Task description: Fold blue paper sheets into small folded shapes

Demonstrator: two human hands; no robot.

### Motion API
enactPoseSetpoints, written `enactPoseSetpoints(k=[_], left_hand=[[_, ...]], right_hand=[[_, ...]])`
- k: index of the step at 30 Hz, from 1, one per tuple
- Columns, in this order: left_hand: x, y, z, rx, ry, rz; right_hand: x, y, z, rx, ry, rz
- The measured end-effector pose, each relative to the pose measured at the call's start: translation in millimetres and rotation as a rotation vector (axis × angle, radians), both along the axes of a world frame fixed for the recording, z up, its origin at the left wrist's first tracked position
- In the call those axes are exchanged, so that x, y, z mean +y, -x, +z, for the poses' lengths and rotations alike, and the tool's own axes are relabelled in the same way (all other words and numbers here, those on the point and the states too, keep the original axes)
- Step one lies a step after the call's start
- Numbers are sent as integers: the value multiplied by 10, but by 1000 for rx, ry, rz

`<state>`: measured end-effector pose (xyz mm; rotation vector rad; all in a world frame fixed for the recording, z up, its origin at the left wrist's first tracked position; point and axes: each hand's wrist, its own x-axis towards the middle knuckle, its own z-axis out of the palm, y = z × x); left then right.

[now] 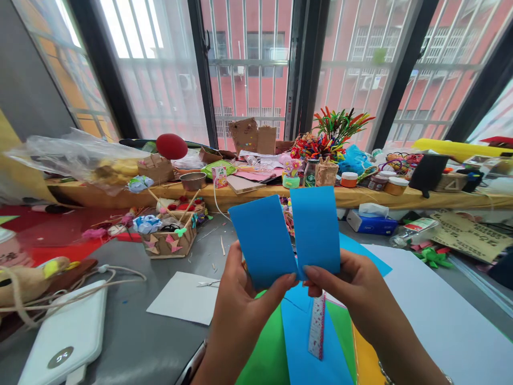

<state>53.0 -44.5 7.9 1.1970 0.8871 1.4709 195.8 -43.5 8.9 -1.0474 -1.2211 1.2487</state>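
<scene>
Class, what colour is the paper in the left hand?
The paper is blue, clearest in head view.

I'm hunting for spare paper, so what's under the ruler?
The ruler lies on a blue sheet, with green paper showing on either side of that sheet. Anything the blue sheet fully covers can't be seen.

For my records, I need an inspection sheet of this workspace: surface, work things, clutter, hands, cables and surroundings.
Surface: grey table, with small scraps on it.
Work things: left blue piece and right blue piece, held up; patterned ruler on a blue sheet.
Clutter: decorated basket, tissue box, white card.
Hands: left hand and right hand each grip one blue piece.
Cables: pale cord loops near a white device.
Surroundings: crowded ledge below barred windows.
</scene>
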Motion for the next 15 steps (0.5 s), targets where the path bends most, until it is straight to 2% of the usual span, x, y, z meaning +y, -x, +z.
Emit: enactPoseSetpoints(k=[10, 15], left_hand=[[-54, -41, -1, 79, 60, 200], [-52, -37, -3, 73, -2, 149]], right_hand=[[25, -9, -69, 80, -19, 6], [32, -6, -79, 53, -37, -9]])
